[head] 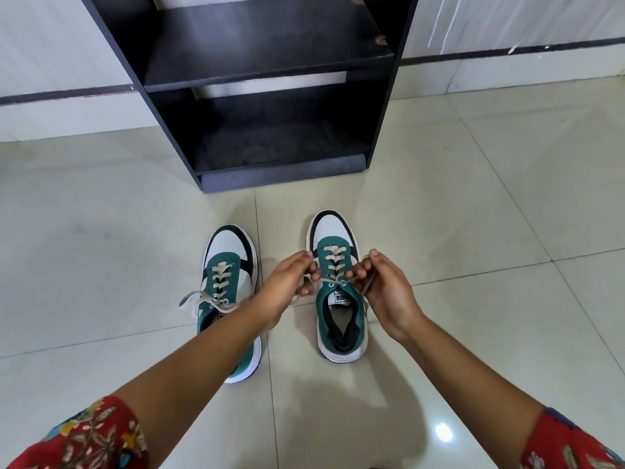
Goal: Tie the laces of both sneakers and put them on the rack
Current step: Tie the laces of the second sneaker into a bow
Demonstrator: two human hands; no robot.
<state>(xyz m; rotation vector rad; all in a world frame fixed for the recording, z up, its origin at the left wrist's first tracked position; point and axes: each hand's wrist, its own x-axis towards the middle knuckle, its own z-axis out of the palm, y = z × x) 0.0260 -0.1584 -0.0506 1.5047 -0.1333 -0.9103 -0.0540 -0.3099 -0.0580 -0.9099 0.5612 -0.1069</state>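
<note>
Two green, white and black sneakers stand side by side on the floor, toes toward the rack. My left hand (291,282) pinches the left lace end of the right sneaker (338,319), and my right hand (385,286) pinches its right lace end, both pulled out sideways at the top eyelets. The left sneaker (226,255) lies partly under my left forearm, with its pale laces (199,299) loose and trailing to the left. The black rack (270,79) stands just beyond the shoes, and both its visible shelves hold nothing.
The floor is glossy pale tile (101,248) all around the shoes. A white wall with a dark skirting line (507,52) runs behind the rack. My red floral sleeves sit at the bottom corners.
</note>
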